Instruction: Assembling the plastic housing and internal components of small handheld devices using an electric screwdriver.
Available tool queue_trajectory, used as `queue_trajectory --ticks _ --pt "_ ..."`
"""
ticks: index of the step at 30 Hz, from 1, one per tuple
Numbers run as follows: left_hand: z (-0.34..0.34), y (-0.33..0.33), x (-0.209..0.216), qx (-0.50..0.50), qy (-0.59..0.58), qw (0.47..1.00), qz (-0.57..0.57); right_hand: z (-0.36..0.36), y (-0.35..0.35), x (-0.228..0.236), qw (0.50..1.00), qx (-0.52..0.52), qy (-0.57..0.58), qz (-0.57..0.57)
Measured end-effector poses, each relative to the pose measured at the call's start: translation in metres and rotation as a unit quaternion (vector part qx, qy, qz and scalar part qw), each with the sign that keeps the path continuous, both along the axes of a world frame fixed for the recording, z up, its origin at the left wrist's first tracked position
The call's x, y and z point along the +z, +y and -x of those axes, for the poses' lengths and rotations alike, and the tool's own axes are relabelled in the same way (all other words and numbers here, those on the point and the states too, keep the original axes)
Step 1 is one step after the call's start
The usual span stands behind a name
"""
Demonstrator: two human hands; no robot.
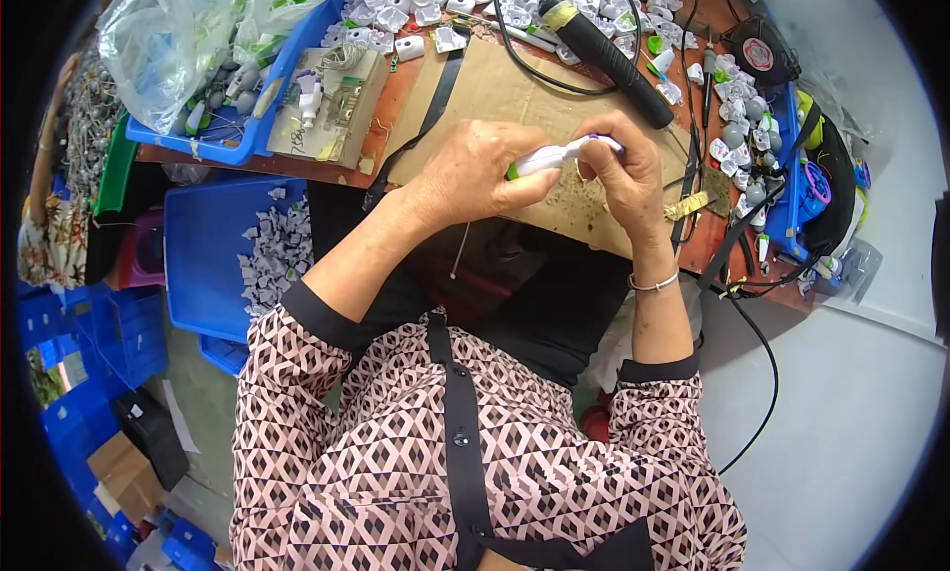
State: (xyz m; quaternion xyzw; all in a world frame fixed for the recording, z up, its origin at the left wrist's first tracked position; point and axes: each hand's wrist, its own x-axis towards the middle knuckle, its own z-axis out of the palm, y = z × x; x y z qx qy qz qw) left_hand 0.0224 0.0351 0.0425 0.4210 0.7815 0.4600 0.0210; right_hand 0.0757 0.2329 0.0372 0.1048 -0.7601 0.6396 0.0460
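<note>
My left hand [482, 170] is closed around the green-ended left part of a slim white plastic device [540, 162]. Its other end, which has a purple tip, is pinched between the thumb and fingers of my right hand [625, 175]. Both hands hold the piece nearly level above a brown cardboard sheet [485, 86] that has dark crumbs near its front edge. A thin pale rod or cord [461, 249] hangs below my left hand; where its top attaches is hidden. Just beyond my right hand lies a black electric screwdriver [616, 66] with yellow tape.
Many white plastic shells [396, 12] cover the table's back. At left stand a blue bin [223, 147] and a block with a circuit board [332, 106]. A blue tray [198, 244] of grey parts sits lower left. A black fan [760, 51], cables and a blue bin [789, 230] are right.
</note>
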Motion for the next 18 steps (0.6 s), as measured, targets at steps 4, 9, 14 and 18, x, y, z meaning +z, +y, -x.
queue_trajectory --ticks 4,9,14,18 --pt "0.002 -0.004 -0.001 -0.017 -0.013 1.000 -0.004 0.001 -0.008 -0.003 1.000 -0.004 0.031 0.004" --pt "0.004 -0.008 -0.001 -0.033 -0.072 0.997 0.000 0.005 -0.008 0.001 0.988 0.008 0.114 -0.102" --pt "0.006 -0.012 -0.019 -0.057 -0.270 0.959 -0.070 0.040 0.011 0.014 0.982 -0.020 0.155 -0.109" --pt "0.014 -0.025 -0.028 -0.015 -0.520 0.822 -0.232 0.083 0.030 0.007 0.798 -0.213 0.202 -0.527"
